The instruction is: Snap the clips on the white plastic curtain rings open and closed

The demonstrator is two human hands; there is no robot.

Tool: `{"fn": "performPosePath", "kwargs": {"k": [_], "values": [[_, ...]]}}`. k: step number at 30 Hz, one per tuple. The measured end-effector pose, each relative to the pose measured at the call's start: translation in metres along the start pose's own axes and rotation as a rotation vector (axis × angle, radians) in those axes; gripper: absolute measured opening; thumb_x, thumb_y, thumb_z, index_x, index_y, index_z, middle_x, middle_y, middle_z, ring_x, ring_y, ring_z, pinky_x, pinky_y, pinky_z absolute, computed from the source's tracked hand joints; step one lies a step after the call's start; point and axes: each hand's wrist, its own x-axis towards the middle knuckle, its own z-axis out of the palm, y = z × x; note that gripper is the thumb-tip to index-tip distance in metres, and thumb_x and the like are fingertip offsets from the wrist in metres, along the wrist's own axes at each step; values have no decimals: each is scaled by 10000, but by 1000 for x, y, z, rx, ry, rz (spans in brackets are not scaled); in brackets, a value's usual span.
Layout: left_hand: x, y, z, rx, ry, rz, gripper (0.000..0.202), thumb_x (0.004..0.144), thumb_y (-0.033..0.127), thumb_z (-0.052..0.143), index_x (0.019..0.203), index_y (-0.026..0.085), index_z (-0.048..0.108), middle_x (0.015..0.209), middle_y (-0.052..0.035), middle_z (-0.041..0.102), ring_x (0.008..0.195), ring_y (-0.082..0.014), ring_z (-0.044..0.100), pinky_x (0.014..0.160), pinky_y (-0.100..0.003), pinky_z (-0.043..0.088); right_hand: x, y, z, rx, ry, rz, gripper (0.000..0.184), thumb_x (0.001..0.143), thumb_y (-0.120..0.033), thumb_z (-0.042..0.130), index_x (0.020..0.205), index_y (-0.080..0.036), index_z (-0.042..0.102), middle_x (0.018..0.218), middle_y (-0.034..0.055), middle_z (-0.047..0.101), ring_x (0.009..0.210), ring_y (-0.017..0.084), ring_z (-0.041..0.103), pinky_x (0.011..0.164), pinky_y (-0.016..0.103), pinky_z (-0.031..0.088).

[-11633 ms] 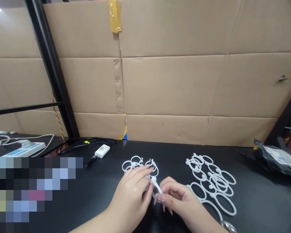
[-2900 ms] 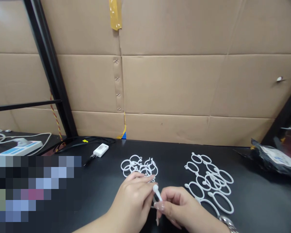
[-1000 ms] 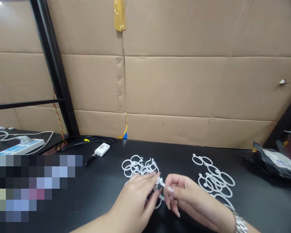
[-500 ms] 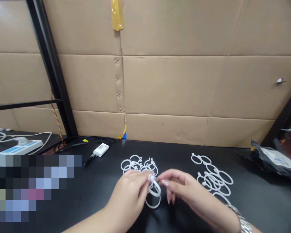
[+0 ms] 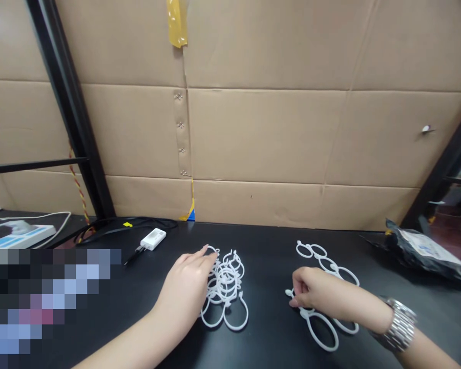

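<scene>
A pile of white plastic curtain rings lies in the middle of the black table. My left hand rests along its left edge, fingers stretched out over some rings; its thumb is hidden. To the right, my right hand is closed in a pinch at a white curtain ring, whose small knob sticks out left of the fingertips. The hand covers most of that ring. More white rings lie around and behind the right hand, and a larger one is below it.
A white adapter with a black plug lies at the back left near dark cables. A power strip is at far left. At right sits a black plastic bag. Cardboard walls off the back, between black metal posts.
My hands have parted. The rings held between them now lie in the middle pile. My right hand has moved right to the other group of rings; my left hand has moved slightly left.
</scene>
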Motion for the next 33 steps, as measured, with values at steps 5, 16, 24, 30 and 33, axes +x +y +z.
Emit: {"fn": "performPosePath", "kwargs": {"k": [5,16,24,30,33], "values": [[-3,8,-3,-12,-19,12,402,807,29,392,1145,106,593,1177,-137,649,1147,-278,570,850,-442,506,0,-3,-5,8,-51,1,154,687,-337,661,628,-203,612,586,6,635,460,114,484,425,236,279],[-3,13,-5,-55,-50,-13,334,877,191,428,1164,144,592,1187,-113,646,1133,-265,582,896,-450,503,3,-4,-7,8,-88,21,211,635,-390,703,656,-188,647,600,3,639,484,107,472,440,235,301],[-4,15,-4,-57,-70,3,355,893,190,391,1184,124,582,1198,-124,637,1137,-274,578,891,-476,508,2,-14,-4,-6,-59,56,138,619,-313,700,643,-192,637,567,-18,622,481,104,483,423,214,283],[-4,15,-4,-84,-62,4,350,883,183,414,1183,121,583,1193,-125,640,1132,-279,582,883,-488,511,2,-15,-5,15,-53,60,33,623,-191,615,632,-191,647,604,3,662,504,117,525,430,215,304],[-5,15,-5,-94,-55,12,345,877,178,420,1171,121,591,1183,-128,646,1118,-280,592,877,-486,515,4,-12,-3,38,-34,46,64,610,-148,589,621,-191,635,585,0,652,500,120,527,435,220,309]]}}
